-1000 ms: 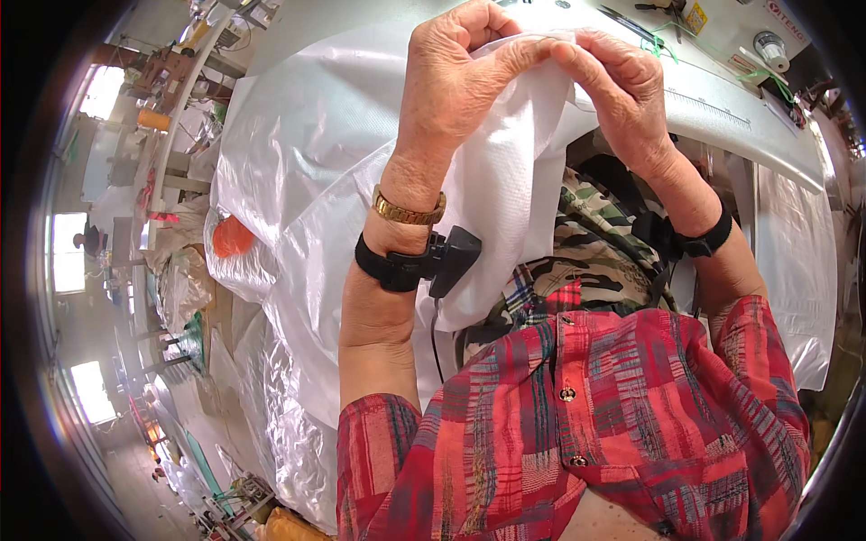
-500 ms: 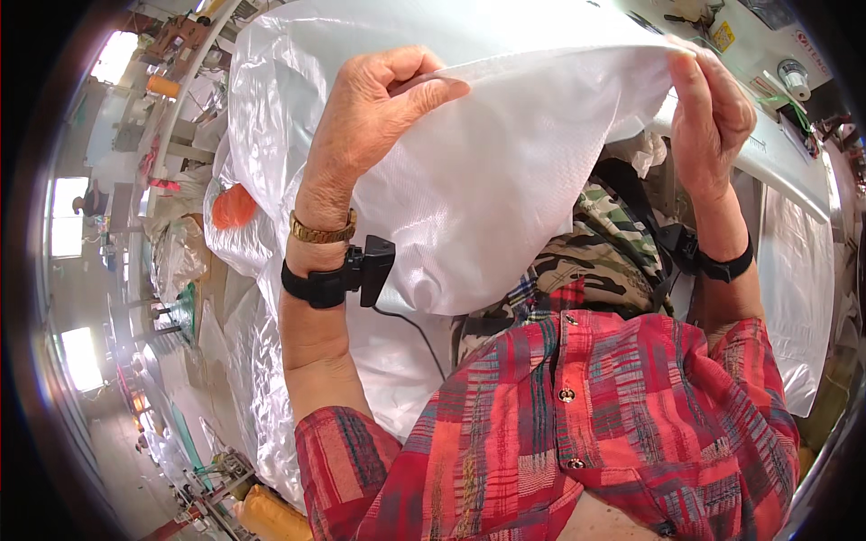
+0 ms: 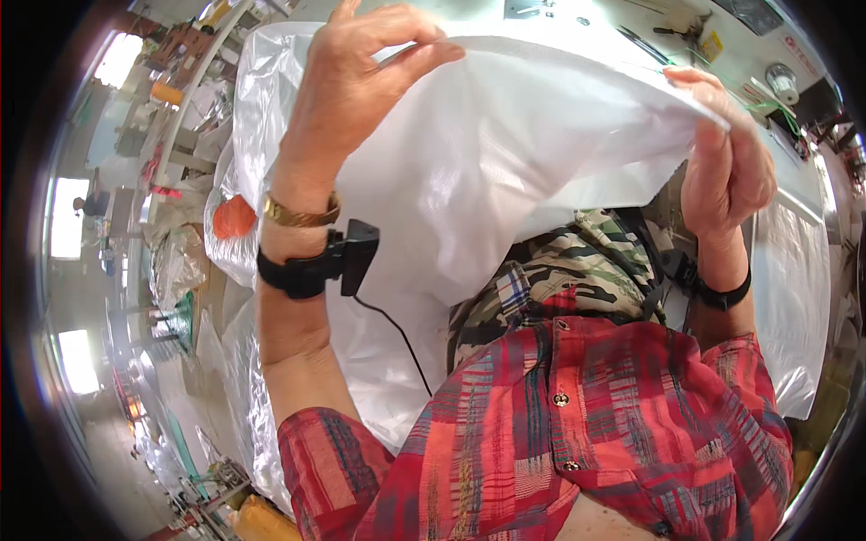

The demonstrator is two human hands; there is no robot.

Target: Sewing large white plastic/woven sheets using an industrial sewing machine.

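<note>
A large white woven-plastic sheet (image 3: 505, 135) hangs between my raised hands and drapes down over my lap. Its upper edge is pinched between thumb and fingers of my left hand (image 3: 352, 90), which is closed on it. On the other side my right hand (image 3: 729, 167) grips the same edge near a corner, thumb and fingers pressed together. Between the two hands the edge runs in a slight arc. Whether the sheet is one layer or the mouth of a bag, I cannot tell. Each wrist wears a black strap, the left one with a black box (image 3: 361, 257) and cable.
Beyond the sheet is a pale worktable (image 3: 613, 54) with several small tools and a round grey-white container (image 3: 782, 83). Shiny clear plastic (image 3: 271, 99) lies heaped at my left, with an orange-red patch (image 3: 234, 217) in it. More clear plastic (image 3: 794, 307) hangs at the right.
My left hand has moved up and to the left, my right hand down and slightly right. The sheet's edge now slopes down to the right, and more of the worktable shows.
</note>
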